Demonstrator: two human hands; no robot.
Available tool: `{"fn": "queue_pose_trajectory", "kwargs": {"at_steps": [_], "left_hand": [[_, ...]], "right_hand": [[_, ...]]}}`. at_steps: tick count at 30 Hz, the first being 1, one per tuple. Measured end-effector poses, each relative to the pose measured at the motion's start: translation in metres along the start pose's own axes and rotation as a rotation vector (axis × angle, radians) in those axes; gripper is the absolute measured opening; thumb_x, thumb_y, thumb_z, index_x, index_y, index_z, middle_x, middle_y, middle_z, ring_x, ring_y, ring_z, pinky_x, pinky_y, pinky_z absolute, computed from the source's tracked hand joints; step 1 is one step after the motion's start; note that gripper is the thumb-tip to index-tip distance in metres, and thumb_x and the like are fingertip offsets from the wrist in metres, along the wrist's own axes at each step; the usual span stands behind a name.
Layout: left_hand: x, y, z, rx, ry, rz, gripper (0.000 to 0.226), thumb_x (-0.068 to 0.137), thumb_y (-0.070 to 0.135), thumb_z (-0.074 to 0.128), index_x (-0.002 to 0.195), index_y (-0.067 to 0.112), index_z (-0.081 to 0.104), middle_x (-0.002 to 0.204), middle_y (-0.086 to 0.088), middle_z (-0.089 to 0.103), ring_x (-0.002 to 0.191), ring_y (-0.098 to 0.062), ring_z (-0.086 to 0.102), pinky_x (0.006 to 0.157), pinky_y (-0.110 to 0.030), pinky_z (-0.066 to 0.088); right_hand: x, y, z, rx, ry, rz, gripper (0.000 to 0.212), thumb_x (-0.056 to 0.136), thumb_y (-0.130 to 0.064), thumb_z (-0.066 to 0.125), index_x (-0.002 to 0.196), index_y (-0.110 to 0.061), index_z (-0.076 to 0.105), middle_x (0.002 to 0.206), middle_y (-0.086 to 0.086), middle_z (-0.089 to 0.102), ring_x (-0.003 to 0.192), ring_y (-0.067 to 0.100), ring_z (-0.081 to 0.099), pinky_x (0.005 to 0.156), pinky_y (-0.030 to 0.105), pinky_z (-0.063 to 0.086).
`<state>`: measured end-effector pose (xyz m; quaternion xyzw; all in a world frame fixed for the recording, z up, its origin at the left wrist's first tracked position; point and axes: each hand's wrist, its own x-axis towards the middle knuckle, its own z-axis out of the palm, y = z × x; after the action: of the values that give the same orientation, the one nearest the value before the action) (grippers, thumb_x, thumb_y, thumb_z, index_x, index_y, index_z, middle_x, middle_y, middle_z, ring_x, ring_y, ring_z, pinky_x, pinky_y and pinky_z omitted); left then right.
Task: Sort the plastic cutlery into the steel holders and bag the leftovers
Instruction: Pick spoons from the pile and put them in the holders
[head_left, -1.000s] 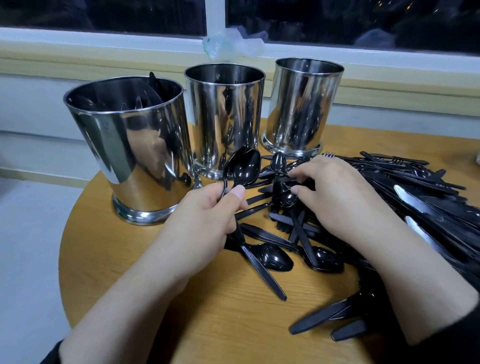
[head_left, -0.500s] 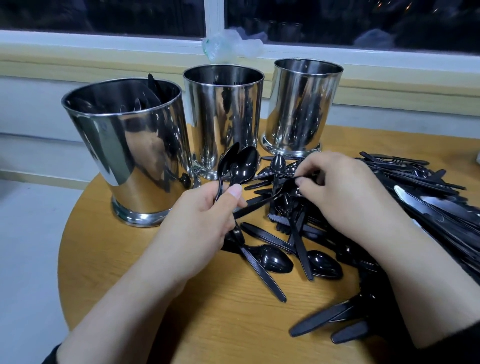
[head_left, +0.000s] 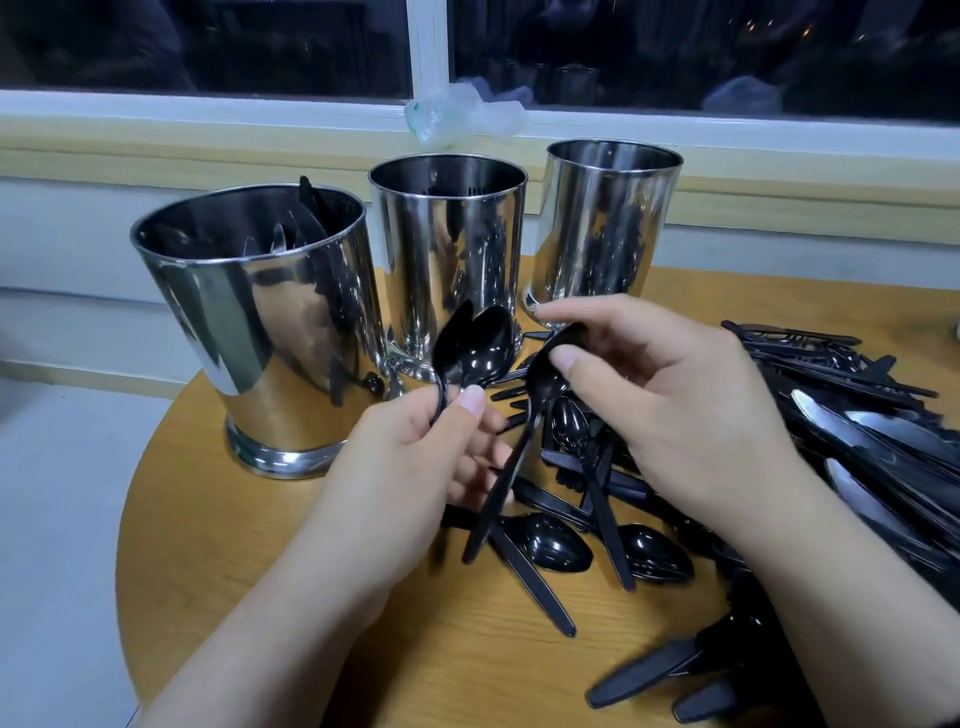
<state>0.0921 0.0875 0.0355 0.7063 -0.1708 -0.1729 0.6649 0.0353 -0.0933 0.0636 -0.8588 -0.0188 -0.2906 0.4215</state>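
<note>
A person sits at a round wooden counter (head_left: 322, 597) under a dark window. The left hand (head_left: 415, 483) grips a small bunch of black plastic spoons (head_left: 480, 345) by their handles, thumb pressed on top, bowls pointing up toward the holders. The right hand (head_left: 670, 410) pinches one more spoon (head_left: 524, 441) at its bowl between thumb and forefinger, with the handle hanging down toward the left palm.

Three shiny steel holders stand at the back of the counter: the left holder (head_left: 270, 332) with some cutlery showing inside, the middle holder (head_left: 447, 254) with what look like fork tips just visible at its rim, and the right holder (head_left: 608, 228), whose contents are hidden. A loose pile of black cutlery (head_left: 831, 415) covers the right side of the counter, with several spoons lying beside both hands. A crumpled clear bag (head_left: 462, 111) rests on the window sill behind the holders.

The cutlery looks very light, thin and smooth, probably a little bendy and slippery when bunched. It likely holds best by the handles, gathered tightly so none fan out or slide. The holders look heavier and steady.

No brand, label or writing can be read anywhere.
</note>
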Motion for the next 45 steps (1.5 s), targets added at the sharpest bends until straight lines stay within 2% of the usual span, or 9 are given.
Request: {"fn": "queue_pose_trajectory", "kwargs": {"at_steps": [5, 9, 12, 15, 20, 25, 35, 40, 45], "left_hand": [[-0.003, -0.001, 0.011, -0.072, -0.133, -0.080, 0.036, 0.106, 0.041, 0.045, 0.099, 0.016, 0.070, 0.060, -0.006, 0.055, 0.038, -0.015, 0.039, 0.040, -0.025, 0.032], [0.000, -0.002, 0.013, -0.112, -0.138, -0.148, 0.042, 0.085, 0.062, 0.055, 0.091, 0.027, 0.076, 0.058, 0.003, 0.040, 0.042, -0.010, 0.027, 0.041, -0.020, 0.022], [0.001, -0.005, 0.011, -0.091, -0.094, -0.137, 0.036, 0.090, 0.054, 0.061, 0.092, 0.019, 0.072, 0.057, 0.006, 0.035, 0.043, -0.010, 0.024, 0.042, -0.023, 0.019], [0.006, -0.008, 0.009, -0.109, -0.039, -0.186, 0.033, 0.099, 0.044, 0.055, 0.083, 0.015, 0.057, 0.055, 0.003, 0.034, 0.041, -0.012, 0.024, 0.041, -0.019, 0.020], [0.006, -0.009, 0.009, -0.071, -0.040, -0.170, 0.037, 0.099, 0.047, 0.055, 0.075, 0.018, 0.052, 0.057, -0.003, 0.039, 0.040, -0.014, 0.026, 0.038, -0.016, 0.022], [0.006, -0.010, 0.008, -0.067, -0.050, -0.156, 0.037, 0.099, 0.046, 0.055, 0.079, 0.015, 0.056, 0.055, -0.003, 0.039, 0.039, -0.014, 0.027, 0.039, -0.018, 0.023], [0.010, -0.013, 0.005, -0.017, -0.051, -0.117, 0.038, 0.094, 0.048, 0.055, 0.080, 0.013, 0.059, 0.054, -0.004, 0.043, 0.036, -0.014, 0.031, 0.035, -0.018, 0.027], [0.008, -0.011, 0.005, -0.025, -0.024, -0.121, 0.037, 0.099, 0.045, 0.055, 0.081, 0.013, 0.058, 0.055, -0.003, 0.042, 0.038, -0.014, 0.029, 0.039, -0.019, 0.025], [0.005, -0.008, 0.004, -0.023, -0.018, -0.124, 0.036, 0.100, 0.044, 0.055, 0.081, 0.013, 0.058, 0.056, -0.003, 0.041, 0.039, -0.014, 0.028, 0.039, -0.019, 0.024]], "right_hand": [[0.000, 0.003, 0.011, -0.086, 0.037, -0.017, 0.026, 0.092, -0.019, 0.072, 0.114, -0.032, 0.074, 0.085, -0.012, 0.067, 0.086, 0.003, 0.059, 0.075, 0.004, 0.040], [0.005, 0.008, 0.011, -0.180, 0.064, -0.021, 0.023, 0.093, -0.027, 0.070, 0.115, -0.025, 0.076, 0.081, -0.009, 0.063, 0.083, 0.010, 0.058, 0.075, 0.008, 0.040], [0.008, 0.013, 0.002, -0.267, 0.093, 0.065, 0.022, 0.098, -0.033, 0.062, 0.115, -0.026, 0.075, 0.094, -0.013, 0.067, 0.089, 0.003, 0.057, 0.078, 0.008, 0.040], [0.011, 0.018, -0.006, -0.488, -0.067, 0.182, 0.025, 0.100, -0.036, 0.059, 0.120, -0.028, 0.071, 0.105, -0.014, 0.065, 0.101, 0.005, 0.054, 0.079, 0.013, 0.035], [0.009, 0.020, 0.001, -0.714, -0.373, 0.289, 0.047, 0.098, -0.045, 0.059, 0.142, -0.031, 0.055, 0.138, -0.006, 0.056, 0.130, 0.020, 0.046, 0.110, 0.042, 0.038], [0.010, 0.023, 0.008, -0.804, -0.447, 0.297, 0.051, 0.099, -0.047, 0.057, 0.147, -0.036, 0.046, 0.140, -0.007, 0.053, 0.130, 0.022, 0.042, 0.108, 0.045, 0.035], [0.007, 0.030, 0.015, -0.815, -0.437, 0.210, 0.041, 0.102, -0.034, 0.056, 0.142, -0.037, 0.050, 0.135, -0.013, 0.054, 0.126, 0.018, 0.043, 0.101, 0.041, 0.032], [0.006, 0.027, 0.015, -0.791, -0.449, 0.170, 0.035, 0.104, -0.039, 0.049, 0.138, -0.036, 0.054, 0.134, -0.013, 0.054, 0.119, 0.018, 0.044, 0.097, 0.041, 0.031], [0.005, 0.026, 0.017, -0.799, -0.456, 0.152, 0.033, 0.101, -0.032, 0.056, 0.135, -0.034, 0.057, 0.128, -0.010, 0.056, 0.119, 0.019, 0.045, 0.097, 0.041, 0.032]]}}
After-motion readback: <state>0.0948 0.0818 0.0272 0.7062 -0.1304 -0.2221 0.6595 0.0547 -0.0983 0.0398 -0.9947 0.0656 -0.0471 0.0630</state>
